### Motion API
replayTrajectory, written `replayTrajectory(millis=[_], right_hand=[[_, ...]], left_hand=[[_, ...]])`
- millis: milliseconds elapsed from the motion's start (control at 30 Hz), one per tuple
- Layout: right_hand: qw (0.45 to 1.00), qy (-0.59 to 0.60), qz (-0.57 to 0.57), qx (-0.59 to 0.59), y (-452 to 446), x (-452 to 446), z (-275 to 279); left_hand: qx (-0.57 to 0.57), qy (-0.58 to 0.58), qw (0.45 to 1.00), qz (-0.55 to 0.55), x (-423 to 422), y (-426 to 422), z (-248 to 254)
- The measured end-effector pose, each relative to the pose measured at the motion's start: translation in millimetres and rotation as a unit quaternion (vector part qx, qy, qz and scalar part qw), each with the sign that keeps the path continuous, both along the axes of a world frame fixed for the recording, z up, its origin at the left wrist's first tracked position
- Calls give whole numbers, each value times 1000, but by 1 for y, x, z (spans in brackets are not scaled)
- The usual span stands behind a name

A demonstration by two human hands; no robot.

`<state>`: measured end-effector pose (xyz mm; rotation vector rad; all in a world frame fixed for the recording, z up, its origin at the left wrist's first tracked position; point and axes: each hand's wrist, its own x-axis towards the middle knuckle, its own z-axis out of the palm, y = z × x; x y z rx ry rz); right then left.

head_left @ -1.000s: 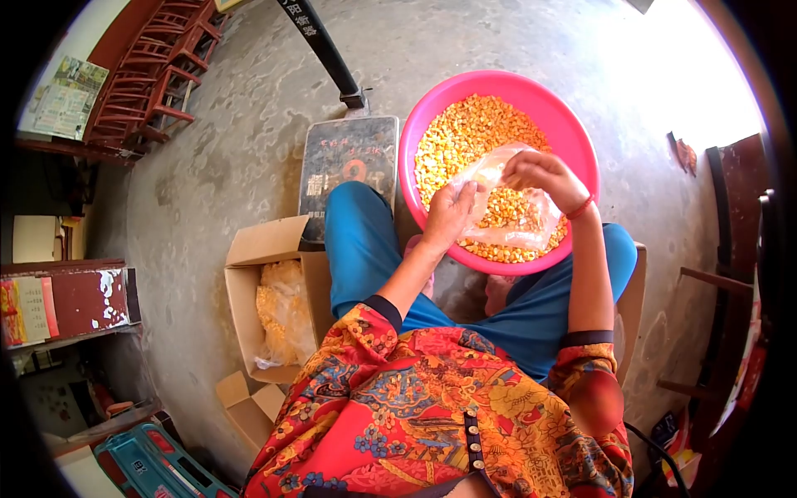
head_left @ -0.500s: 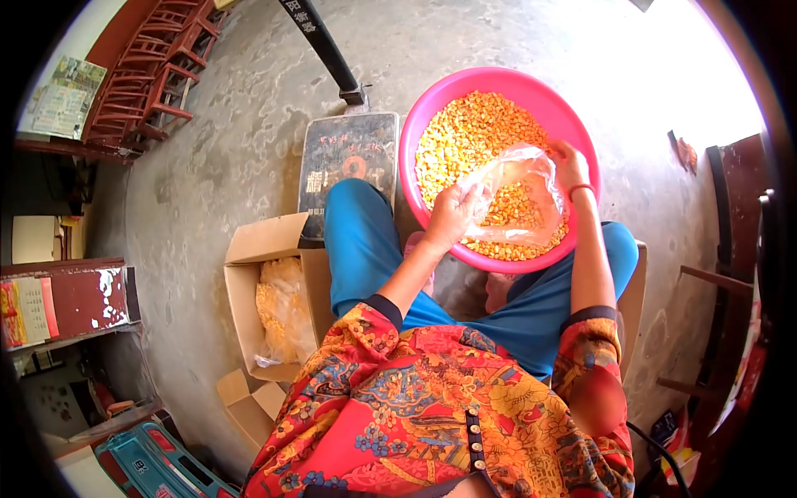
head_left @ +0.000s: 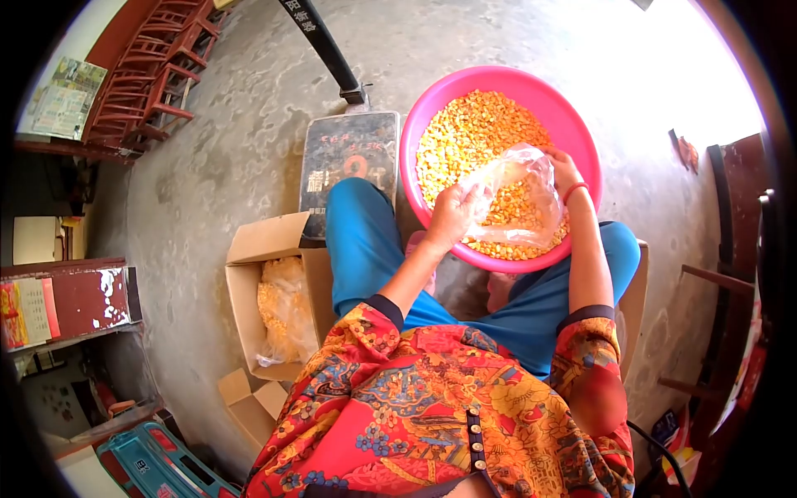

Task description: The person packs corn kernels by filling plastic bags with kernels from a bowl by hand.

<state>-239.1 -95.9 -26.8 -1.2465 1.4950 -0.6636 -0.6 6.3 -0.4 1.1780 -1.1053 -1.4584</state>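
Compared with a second ago, the right hand (head_left: 566,174) has been shifted to the right side of the plastic bag (head_left: 531,174), and the mouth of it has been pulled wider. Not much has been changed on the left hand (head_left: 451,214): thumb and fingers are clamped on the bag's left edge. On the other side, the right edge is pinched by bent fingertips, though the thumb can't really be made out. So the bag is held inside the pink basin (head_left: 584,149), over the loose corn (head_left: 469,124); whether its bottom is touching the kernels can't be told. A red band (head_left: 575,191) is worn on the right wrist. Just left of the basin, a scale (head_left: 349,153) is set on the concrete floor (head_left: 207,166), and by the left leg another clear bag (head_left: 284,311) with yellow stuff is held in an open cardboard box (head_left: 242,307)
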Motion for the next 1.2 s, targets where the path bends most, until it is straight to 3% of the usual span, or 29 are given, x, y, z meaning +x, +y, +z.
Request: replayTrajectory(millis=[33,67,233,300,400,467,600,633,667,700,800,867,933,967,1033,1067,1133,1200], right_hand=[[977,-197,-80,27,-2,-3,4],[908,-385,-155,53,-4,-5,8],[863,-483,-147,28,-9,-13,33],[871,-472,-132,-18,-7,-10,49],[869,-480,-94,-70,4,-4,76],[860,-503,0,-82,10,2,86],[929,-346,123,-37,32,33,98],[944,-253,199,-74,32,36,98],[943,-155,273,-109,32,39,97],[936,-161,298,-89,35,42,94],[930,-180,300,-116,33,39,103],[942,-275,182,-55,30,26,111],[947,-303,60,-86,18,9,95],[947,-304,60,-85,10,0,81],[987,-65,-11,-149,-5,-20,42],[978,-18,22,-209,-13,-34,8],[939,306,22,-154,-6,-23,4],[950,277,53,-133,2,-6,-1]], left_hand=[[0,0,1000,0,-1,0,2],[-3,3,1000,4,-1,1,3],[-38,-7,999,13,-3,0,3],[-79,1,996,35,-5,-1,5],[-16,3,999,34,-2,-1,-1],[-13,-11,1000,25,0,-2,-1],[-3,-4,1000,13,1,-3,2],[-3,-3,1000,11,0,-3,5],[5,5,1000,15,-1,-3,8],[13,12,1000,21,-1,-2,10],[4,7,1000,13,0,-2,7],[0,-10,1000,8,1,-3,2],[-4,-28,1000,3,2,-4,-1],[-14,-12,1000,14,0,-4,-2],[-22,5,999,23,-1,-3,-4],[-29,-5,999,24,-1,-3,-4],[-39,-16,999,24,-2,-4,-3],[-5,21,999,30,-3,-2,-1]])
